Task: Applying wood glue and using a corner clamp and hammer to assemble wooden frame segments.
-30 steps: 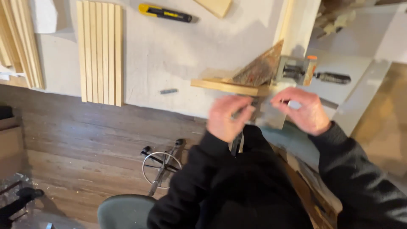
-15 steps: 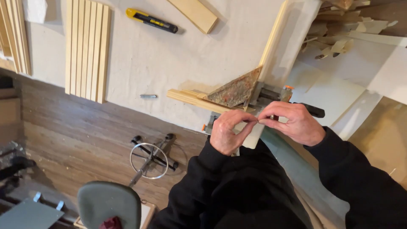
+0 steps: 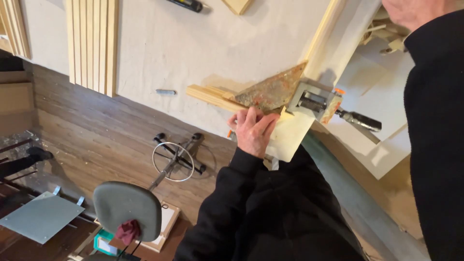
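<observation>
My left hand [image 3: 251,130] lies at the near edge of the white table [image 3: 193,48], fingers pressed down on a pale wooden strip [image 3: 208,95] where it meets a wide pale board [image 3: 333,38] at a corner. A rusty triangular metal square [image 3: 273,92] sits in that corner, just above my fingers. A grey metal clamp [image 3: 314,102] with a black handle [image 3: 360,121] grips the board to the right of the hand. A small orange part shows under my hand. My right hand [image 3: 415,12] is raised at the top right edge, mostly cut off.
A stack of wooden slats [image 3: 92,43] lies on the table at the left, with a small metal piece [image 3: 166,92] near the edge. A black and yellow utility knife [image 3: 186,5] and a wood block [image 3: 238,6] lie at the top. A grey stool [image 3: 128,205] stands below on the wooden floor.
My right hand has left the corner joint and lifted to the upper right. My left hand stays on the strip. The view has moved closer to the clamp.
</observation>
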